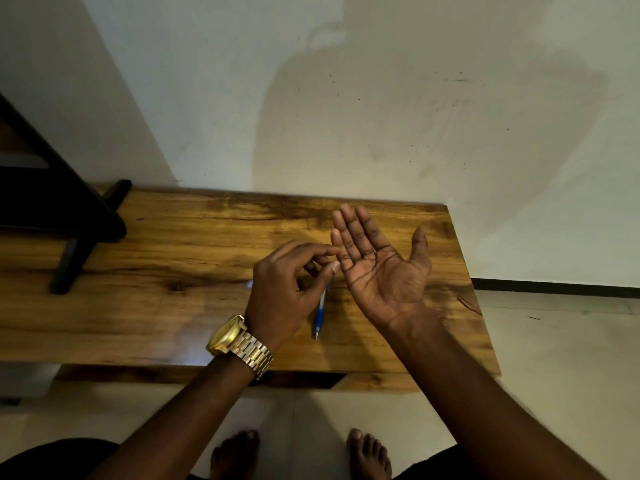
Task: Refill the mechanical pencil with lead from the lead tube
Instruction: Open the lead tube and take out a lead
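Note:
A blue and clear mechanical pencil (319,315) lies on the wooden table (173,306), its far end hidden behind my left thumb. My left hand (287,289), with a gold watch on the wrist, hovers over it. The thumb and index finger pinch together right at the edge of my right palm. Any lead between those fingertips is too thin to see. My right hand (381,268) is held flat, palm up, fingers spread, with nothing visible on it. A small pale object (248,284) peeks out left of my left hand; I cannot tell whether it is the lead tube.
A dark stand (79,237) with angled legs occupies the table's left end. The table backs against a pale wall (381,116). Its right edge ends near my right forearm, with tiled floor (554,341) beyond. My bare feet (367,452) show below the front edge.

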`<state>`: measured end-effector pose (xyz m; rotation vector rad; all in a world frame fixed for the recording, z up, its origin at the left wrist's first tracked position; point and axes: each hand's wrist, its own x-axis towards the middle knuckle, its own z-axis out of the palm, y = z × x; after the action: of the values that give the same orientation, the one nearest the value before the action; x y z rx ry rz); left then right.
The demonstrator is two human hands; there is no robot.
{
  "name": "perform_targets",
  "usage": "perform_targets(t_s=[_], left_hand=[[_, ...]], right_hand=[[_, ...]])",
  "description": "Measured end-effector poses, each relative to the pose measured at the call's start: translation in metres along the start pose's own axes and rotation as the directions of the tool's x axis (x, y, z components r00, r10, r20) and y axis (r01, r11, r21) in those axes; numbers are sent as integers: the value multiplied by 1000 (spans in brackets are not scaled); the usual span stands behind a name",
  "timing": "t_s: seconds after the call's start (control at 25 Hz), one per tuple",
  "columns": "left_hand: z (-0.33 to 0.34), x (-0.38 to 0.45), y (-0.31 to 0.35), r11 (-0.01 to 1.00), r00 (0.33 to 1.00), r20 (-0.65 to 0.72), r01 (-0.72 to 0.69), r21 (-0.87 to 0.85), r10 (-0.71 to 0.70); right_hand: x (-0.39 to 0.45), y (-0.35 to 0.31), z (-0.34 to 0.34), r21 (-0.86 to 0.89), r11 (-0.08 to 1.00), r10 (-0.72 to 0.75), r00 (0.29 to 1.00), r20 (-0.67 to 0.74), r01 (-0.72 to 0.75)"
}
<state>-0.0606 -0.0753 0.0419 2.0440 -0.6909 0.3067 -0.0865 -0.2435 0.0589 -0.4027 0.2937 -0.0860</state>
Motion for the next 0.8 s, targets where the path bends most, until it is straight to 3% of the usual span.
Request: perform_targets(t_s=[0.32, 0.6, 0.8], left_hand=[[-4, 0, -7, 967, 996, 36, -85, 240, 79], [-11, 0, -5, 872, 962, 93, -272, 408, 257], [-7, 1, -2, 856, 970, 111, -244, 456, 217]], right_hand=[[2, 8, 3, -134, 990, 51, 999, 12, -49], [-2, 10, 8, -145, 986, 83, 996, 36, -77], [-2, 9, 6, -165, 982, 105, 993, 49, -96]])
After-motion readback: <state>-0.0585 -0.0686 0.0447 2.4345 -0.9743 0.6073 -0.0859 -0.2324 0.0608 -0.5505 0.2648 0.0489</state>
